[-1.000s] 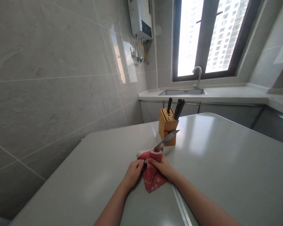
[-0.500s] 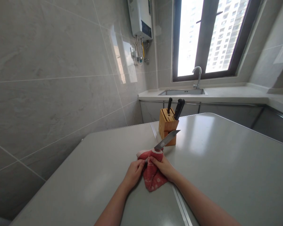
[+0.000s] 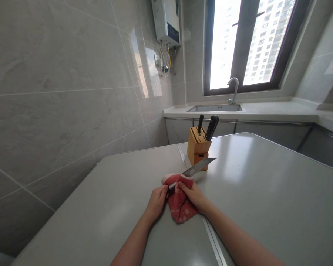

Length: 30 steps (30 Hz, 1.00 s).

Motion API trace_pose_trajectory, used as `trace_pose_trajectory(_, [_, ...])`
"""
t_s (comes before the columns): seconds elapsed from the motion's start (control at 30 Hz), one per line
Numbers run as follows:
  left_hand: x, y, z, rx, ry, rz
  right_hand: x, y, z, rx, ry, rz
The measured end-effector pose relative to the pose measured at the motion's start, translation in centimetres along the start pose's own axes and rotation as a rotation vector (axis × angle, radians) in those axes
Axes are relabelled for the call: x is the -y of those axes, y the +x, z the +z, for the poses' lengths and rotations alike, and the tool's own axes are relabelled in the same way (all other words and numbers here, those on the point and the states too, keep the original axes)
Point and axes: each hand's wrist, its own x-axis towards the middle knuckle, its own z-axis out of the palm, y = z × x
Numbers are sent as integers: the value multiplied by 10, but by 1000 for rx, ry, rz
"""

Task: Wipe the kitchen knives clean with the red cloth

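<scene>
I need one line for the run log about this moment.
left hand: holds kitchen knife handle | right hand: grips red towel around blade | nearby: wooden knife block

Obs.: left hand [image 3: 156,202] and right hand [image 3: 192,195] closed, held low at centre of view, just apart.
Left forearm [image 3: 130,245] rises from lower edge, angled up and right; left wrist [image 3: 147,218] nearly straight; left fingers [image 3: 161,193] wrapped in a closed grip, tips pointing right, probably curled under, though poorly seen from this angle. Right forearm [image 3: 238,240] comes in from lower right, angled up and left, mirroring the other; right wrist [image 3: 204,207] slightly bent; right fingers [image 3: 184,188] extended together, pressing forward and left, thumb side uppermost. Both forearms bare.
</scene>
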Motion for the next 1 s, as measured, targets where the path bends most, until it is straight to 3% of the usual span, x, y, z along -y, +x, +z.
trace_pose_trajectory(0.27, [0, 1, -2, -35, -9, -11, -1, 0, -1, -7, -66, -57])
trace_pose_trajectory(0.43, [-1, 1, -2, -37, 22, -3, -1, 0, 0, -21, -27, -22])
trace_pose_trajectory(0.63, [-3, 0, -1, 67, 28, 27, 3, 0, 1, -16, 65, 29])
trace_pose_trajectory(1.0, [-9, 0, -1, 56, 43, 51, 1, 2, 1, -102, 185, 100])
